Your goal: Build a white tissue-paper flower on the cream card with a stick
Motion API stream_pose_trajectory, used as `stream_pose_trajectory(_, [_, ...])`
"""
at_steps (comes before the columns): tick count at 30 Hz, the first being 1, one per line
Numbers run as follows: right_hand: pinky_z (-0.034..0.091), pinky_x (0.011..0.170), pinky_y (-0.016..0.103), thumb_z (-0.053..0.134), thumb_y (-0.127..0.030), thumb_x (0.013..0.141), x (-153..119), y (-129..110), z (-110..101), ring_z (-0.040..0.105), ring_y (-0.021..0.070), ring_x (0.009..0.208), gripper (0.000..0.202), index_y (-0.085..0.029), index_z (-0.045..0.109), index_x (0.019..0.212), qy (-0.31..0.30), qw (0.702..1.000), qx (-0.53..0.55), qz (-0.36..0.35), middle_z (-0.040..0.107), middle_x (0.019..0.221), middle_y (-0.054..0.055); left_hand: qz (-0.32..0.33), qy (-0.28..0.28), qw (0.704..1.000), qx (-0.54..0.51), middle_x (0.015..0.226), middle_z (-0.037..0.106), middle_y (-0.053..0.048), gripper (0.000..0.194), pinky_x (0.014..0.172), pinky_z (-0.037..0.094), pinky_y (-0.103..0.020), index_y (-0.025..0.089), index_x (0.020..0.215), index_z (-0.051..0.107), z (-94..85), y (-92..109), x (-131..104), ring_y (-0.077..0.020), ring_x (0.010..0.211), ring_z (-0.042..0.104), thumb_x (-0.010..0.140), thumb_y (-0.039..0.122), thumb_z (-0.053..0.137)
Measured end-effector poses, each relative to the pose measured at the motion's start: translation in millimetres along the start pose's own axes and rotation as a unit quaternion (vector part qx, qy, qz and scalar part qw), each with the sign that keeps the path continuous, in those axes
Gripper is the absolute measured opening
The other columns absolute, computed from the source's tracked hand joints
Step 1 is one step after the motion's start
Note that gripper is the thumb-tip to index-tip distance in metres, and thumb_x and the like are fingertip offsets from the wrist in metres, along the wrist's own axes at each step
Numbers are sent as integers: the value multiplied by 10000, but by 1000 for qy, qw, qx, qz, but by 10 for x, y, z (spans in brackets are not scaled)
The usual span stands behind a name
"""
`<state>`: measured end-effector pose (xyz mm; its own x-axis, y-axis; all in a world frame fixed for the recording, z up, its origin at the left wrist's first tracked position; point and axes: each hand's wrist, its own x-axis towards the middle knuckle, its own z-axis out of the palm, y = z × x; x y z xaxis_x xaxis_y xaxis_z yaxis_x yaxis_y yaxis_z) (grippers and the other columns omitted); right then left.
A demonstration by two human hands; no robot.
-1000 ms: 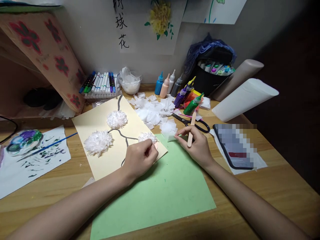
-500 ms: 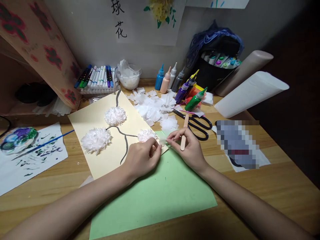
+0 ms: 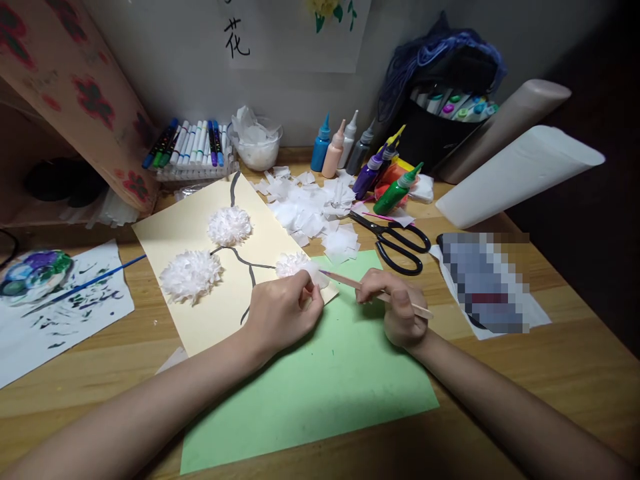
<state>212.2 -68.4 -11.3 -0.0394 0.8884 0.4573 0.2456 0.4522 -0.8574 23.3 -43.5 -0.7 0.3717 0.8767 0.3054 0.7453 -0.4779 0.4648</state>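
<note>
My left hand (image 3: 283, 310) rests over the lower right part of the cream sheet (image 3: 200, 328), its thumb and finger pinching a small piece of white tissue paper (image 3: 318, 274). In my right hand (image 3: 403, 310) is a wooden craft stick (image 3: 347, 280), seen nearly edge-on; its far, dark-looking tip is at the tissue piece, though contact is hard to make out. Three fluffy white paper flowers sit along a painted grey branch (image 3: 253, 283). One flower (image 3: 293, 265) is partly hidden behind my left hand. Under both hands lies a green sheet (image 3: 310, 400).
Loose tissue pieces (image 3: 305, 213) are heaped behind the cream sheet, near black scissors (image 3: 400, 243) and several paint bottles (image 3: 333, 152). A bowl of tissue (image 3: 257, 143) and markers (image 3: 193, 143) stand farther back. A paintbrush (image 3: 95, 283) lies left; white paper roll (image 3: 520, 177) at right.
My right hand has drawn back to the right from the tissue piece, and the craft stick has swung from upright to pointing left at it. My left hand stays in place.
</note>
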Motion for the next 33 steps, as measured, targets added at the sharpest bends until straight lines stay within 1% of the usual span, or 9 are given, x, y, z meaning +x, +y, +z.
stream_pose_trajectory(3, [404,526,319,273,-441,936,-15,-8,-8,509,156,529,482,-214,589,652,-7,1000,-4,-11,551,564,23,35,-12,999,-13,496,532,34,229,476,280,-213,174,603,509,-17,-2,12,-79,439,441,818,251,492])
stream_pose_trajectory(6, [387,510,326,241,-460,933,-37,-18,-37,490,161,501,514,-222,564,611,23,999,-19,-24,532,535,25,86,-30,995,-37,537,535,26,210,505,296,-223,176,638,518,-43,-1,29,-85,477,437,836,230,472])
stream_pose_trajectory(8, [371,495,325,225,-462,933,-51,-20,-53,473,160,477,527,-227,546,587,36,998,-29,-29,513,514,22,103,-39,993,-39,573,536,15,200,525,303,-233,177,651,519,-56,1,42,-97,519,441,839,220,465])
stream_pose_trajectory(11, [368,492,310,233,-420,944,-55,-20,-53,467,148,469,512,-223,542,587,22,998,-25,-45,503,508,14,86,-46,995,-25,615,533,-4,201,548,307,-248,176,641,500,-63,2,62,-121,588,445,835,215,467])
stream_pose_trajectory(16, [405,529,300,265,-377,951,-14,-18,-22,509,146,518,456,-214,572,655,-37,998,-38,-41,538,555,13,61,-48,997,7,621,524,-18,210,560,301,-270,176,605,465,-55,1,81,-148,641,425,814,196,476])
stream_pose_trajectory(22, [418,552,280,258,-353,964,31,-15,-21,521,129,546,433,-206,565,697,-71,995,-63,-30,551,597,5,56,-15,997,46,624,526,-30,208,571,300,-284,173,616,487,-32,-9,82,-162,655,415,822,204,483])
stream_pose_trajectory(26, [418,555,276,273,-351,963,50,-23,-21,519,126,552,414,-200,555,699,-82,993,-78,-25,557,612,10,53,10,997,62,617,527,-30,215,579,304,-286,174,617,490,-28,-19,83,-165,654,415,828,217,491])
stream_pose_trajectory(30, [415,558,254,302,-343,961,64,-22,-9,519,113,559,382,-189,558,722,-89,994,-59,-17,553,622,7,46,36,997,54,579,511,-20,219,554,292,-273,175,604,476,-46,-16,79,-157,623,420,818,217,497])
stream_pose_trajectory(33, [410,560,249,312,-346,960,70,-17,-3,523,110,568,373,-188,563,734,-90,994,-54,-4,551,630,3,67,51,996,24,496,463,3,291,509,271,-257,173,533,438,-50,-7,52,-124,534,402,820,200,477])
